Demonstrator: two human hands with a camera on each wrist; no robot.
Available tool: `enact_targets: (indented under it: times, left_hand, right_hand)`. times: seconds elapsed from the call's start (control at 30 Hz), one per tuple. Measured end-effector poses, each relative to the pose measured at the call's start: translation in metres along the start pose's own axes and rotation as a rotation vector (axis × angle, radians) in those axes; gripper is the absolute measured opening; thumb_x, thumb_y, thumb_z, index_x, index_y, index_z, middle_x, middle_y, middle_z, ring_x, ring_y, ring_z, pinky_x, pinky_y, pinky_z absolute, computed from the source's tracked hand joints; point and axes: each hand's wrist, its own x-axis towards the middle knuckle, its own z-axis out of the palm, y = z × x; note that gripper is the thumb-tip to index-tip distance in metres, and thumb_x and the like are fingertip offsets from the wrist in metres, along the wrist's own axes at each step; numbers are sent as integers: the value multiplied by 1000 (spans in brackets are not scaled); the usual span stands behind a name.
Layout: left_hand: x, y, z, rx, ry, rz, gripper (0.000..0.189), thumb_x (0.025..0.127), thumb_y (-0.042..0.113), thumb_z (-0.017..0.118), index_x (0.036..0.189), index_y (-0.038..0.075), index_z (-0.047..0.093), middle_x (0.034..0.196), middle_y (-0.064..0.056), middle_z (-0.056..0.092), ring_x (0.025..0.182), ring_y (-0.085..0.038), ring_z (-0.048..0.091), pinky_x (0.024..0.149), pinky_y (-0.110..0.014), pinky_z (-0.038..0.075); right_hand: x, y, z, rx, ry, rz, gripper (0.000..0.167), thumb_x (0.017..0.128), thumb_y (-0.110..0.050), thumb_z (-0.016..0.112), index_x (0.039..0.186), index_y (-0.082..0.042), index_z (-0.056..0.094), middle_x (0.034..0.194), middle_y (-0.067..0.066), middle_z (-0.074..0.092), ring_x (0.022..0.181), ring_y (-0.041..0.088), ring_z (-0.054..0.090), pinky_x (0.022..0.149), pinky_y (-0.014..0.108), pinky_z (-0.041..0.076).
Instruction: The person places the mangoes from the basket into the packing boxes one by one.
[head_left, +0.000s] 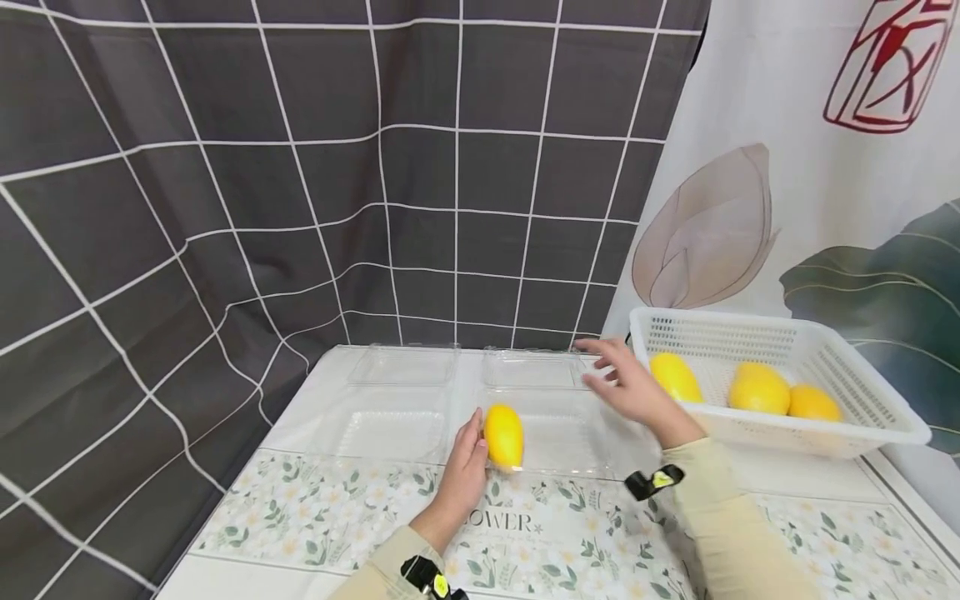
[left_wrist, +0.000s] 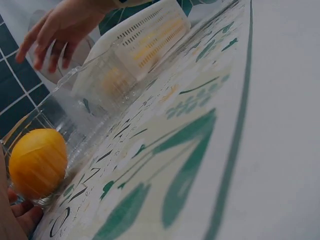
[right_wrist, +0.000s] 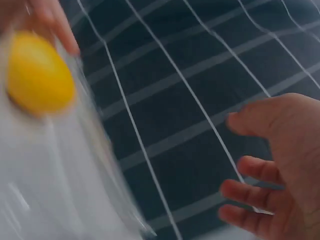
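Fruit (head_left: 504, 435), yellow and oval, lies at the left end of your right-hand clear container (head_left: 570, 442), just beside your left hand (head_left: 461, 471). Your left grip is slack, its fingers extended along the container's left wall. Your right hand (head_left: 633, 392) is raised between the right lid (head_left: 528, 369) and the white basket (head_left: 888, 425); that grip is empty, thumb and fingers apart.

Only the head view gives you the left-hand clear container (head_left: 393, 437), with the left lid (head_left: 405, 367) at its far side. Your left wrist view adds the basket's slotted side, yellow showing through it, and the fruit from low down, behind the clear wall. Your right wrist view leaves the basket out but shows you the right thumb well clear of three fingers, with the fruit blurred at the left.

The fruit's long axis runs mostly near to far, its narrower end pointing near and slightly right.

Count four fruits for yourself: this one, plus three yellow fruits (head_left: 757, 387) in the single basket. You have two containers and two lids, all on the white tabletop (head_left: 315, 417), with a floral runner (head_left: 285, 517) across its near part.
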Motion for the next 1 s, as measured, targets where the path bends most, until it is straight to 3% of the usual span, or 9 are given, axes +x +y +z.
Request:
enact_targets:
  times: [0.17, 0.33, 0.43, 0.67, 0.87, 1.0]
  left_hand:
    - [-1, 0, 2, 11, -14, 13, 54, 109, 10, 32, 160, 0, 18, 162, -21, 25, 148, -40, 30, 121, -54, 23]
    - [0, 0, 2, 38, 6, 21, 53, 109, 10, 32, 160, 0, 20, 160, -22, 27, 147, -42, 30, 120, -57, 23]
    - [0, 0, 2, 46, 8, 14, 53, 109, 9, 33, 160, 0, 20, 160, -22, 28, 146, -42, 31, 120, -57, 23]
    - [2, -1, -1, 41, 8, -4, 54, 109, 12, 33, 161, 3, 20, 162, -19, 27, 148, -38, 30, 122, -54, 23]
    - [3, -2, -2, 34, 7, 5, 54, 110, 12, 33, 161, 3, 19, 162, -20, 26, 148, -39, 30, 121, -54, 23]
    - [2, -1, -1, 30, 2, -4, 54, 110, 12, 32, 161, 4, 19, 162, -20, 26, 148, -38, 30, 122, -54, 23]
  right_hand:
    - [-11, 33, -61, -139, 101, 205, 48, 99, -11, 61, 144, -4, 48, 132, 32, 47, 111, 49, 54, 88, 64, 49]
    - [-27, 72, -108, -271, 52, 507, 60, 102, -29, 57, 151, -1, 37, 144, 42, 29, 123, 59, 39, 96, 77, 38]
    - [-40, 94, -127, -313, 1, 627, 72, 100, -33, 59, 154, 4, 28, 145, 47, 21, 124, 64, 30, 99, 80, 31]
    - [-64, 120, -139, -284, -36, 836, 98, 92, -39, 69, 156, 8, 11, 149, 49, 2, 123, 65, 22, 102, 81, 27]
    - [-65, 129, -135, -345, -31, 848, 107, 85, -40, 76, 156, 7, 12, 148, 49, 5, 119, 66, 24, 99, 82, 30]
    - [-69, 136, -134, -369, -112, 874, 108, 83, -41, 78, 155, 8, 15, 138, 50, 15, 107, 62, 33, 93, 80, 38]
